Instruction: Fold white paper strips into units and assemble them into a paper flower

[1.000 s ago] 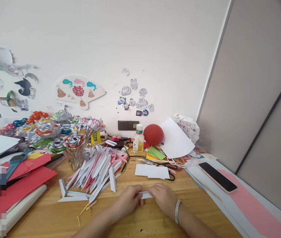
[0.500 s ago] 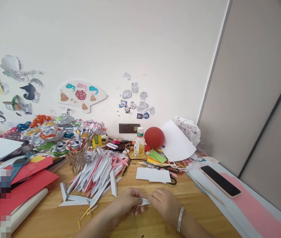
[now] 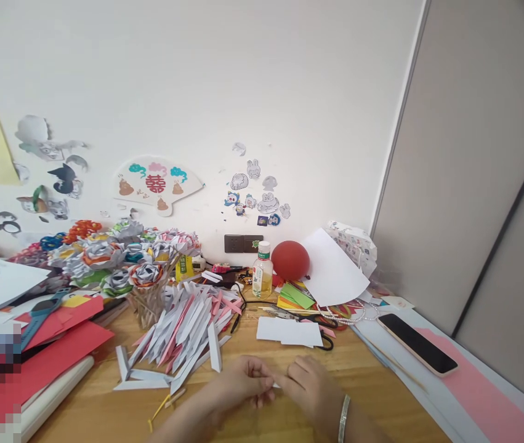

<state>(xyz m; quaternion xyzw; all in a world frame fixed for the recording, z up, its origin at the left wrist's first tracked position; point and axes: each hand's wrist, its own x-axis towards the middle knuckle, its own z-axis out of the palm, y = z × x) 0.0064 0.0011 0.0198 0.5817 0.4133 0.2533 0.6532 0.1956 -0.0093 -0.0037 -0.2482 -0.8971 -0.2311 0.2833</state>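
My left hand [image 3: 243, 384] and my right hand [image 3: 310, 384] meet low over the wooden table [image 3: 372, 381], fingers pinched on a small white paper strip [image 3: 274, 385] between them, mostly hidden by the fingers. A silver bracelet [image 3: 343, 418] circles my right wrist. Just left of my hands lies a heap of folded white and pink paper strips [image 3: 188, 332]. Flat white paper pieces [image 3: 289, 332] lie right behind my hands.
A jar of paper flowers [image 3: 146, 277] stands at back left beside red sheets [image 3: 68, 344] and blue scissors [image 3: 42, 311]. A bottle [image 3: 262, 277], red balloon [image 3: 290, 259], coloured paper and black scissors [image 3: 324, 338] sit behind. A phone [image 3: 416, 352] lies right.
The view has tilted up slightly, so everything sits lower in frame. My hands have drawn closer together over the white strip, covering more of it.
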